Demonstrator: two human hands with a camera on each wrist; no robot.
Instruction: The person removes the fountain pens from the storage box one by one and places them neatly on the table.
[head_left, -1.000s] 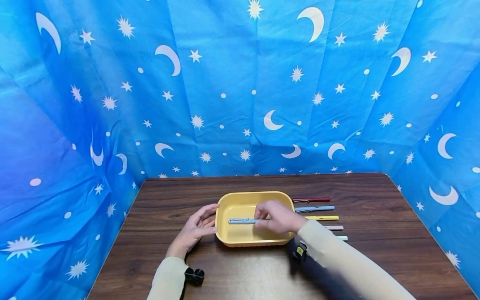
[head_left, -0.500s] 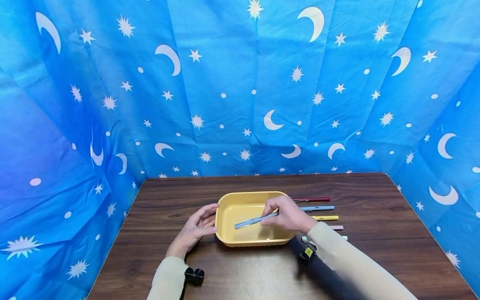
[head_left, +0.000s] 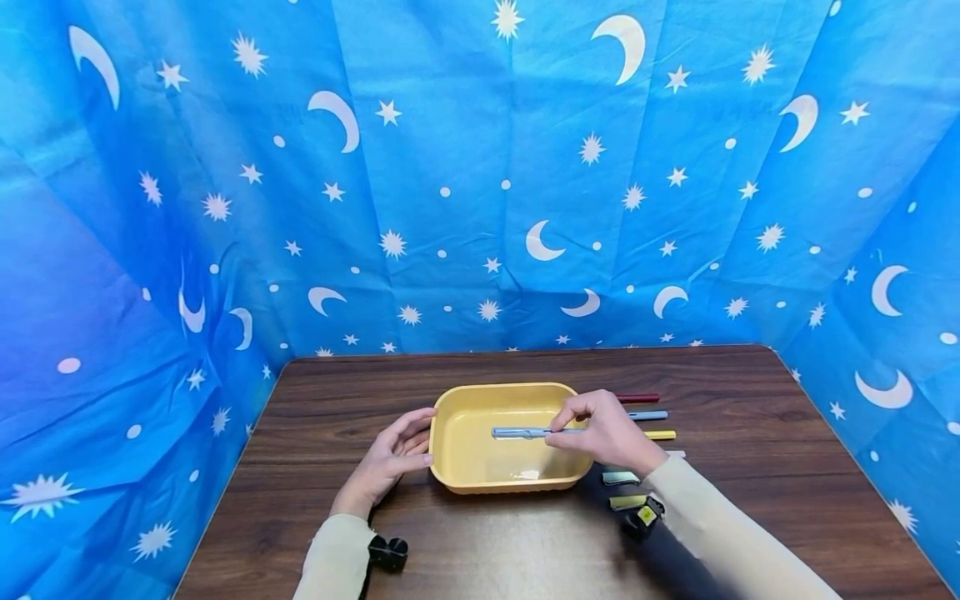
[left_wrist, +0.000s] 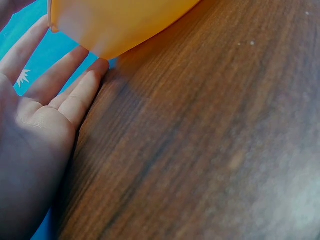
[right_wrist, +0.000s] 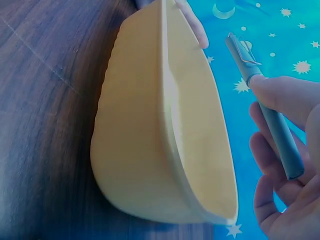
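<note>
A yellow rectangular bin (head_left: 468, 479) stands on the table, and my left hand (head_left: 386, 462) rests against its left end. In the left wrist view the fingers (left_wrist: 60, 75) of that hand are fairly straight, with their tips at the bin's wall (left_wrist: 120, 25). My right hand (head_left: 603, 433) pinches a light blue pen (head_left: 517, 432) between thumb and fingers, over the bin's right half. The right wrist view shows the pen (right_wrist: 279, 132) tilted, its wire clip upward, above the bin's rim (right_wrist: 167, 100).
To the right of the bin lie several pens, partly hidden by my right hand and arm: a dark red pen (head_left: 637, 398), a blue pen (head_left: 648, 415), a yellow pen (head_left: 662, 435), a pale green pen (head_left: 619, 478) and a yellow-green one (head_left: 627, 502). A blue curtain (head_left: 450, 208) surrounds the wooden table (head_left: 360, 383).
My right hand has moved to the right with the blue pen, from mid-bin toward its right end. A yellow-green pen now shows near the right wrist. The left hand has stayed in place.
</note>
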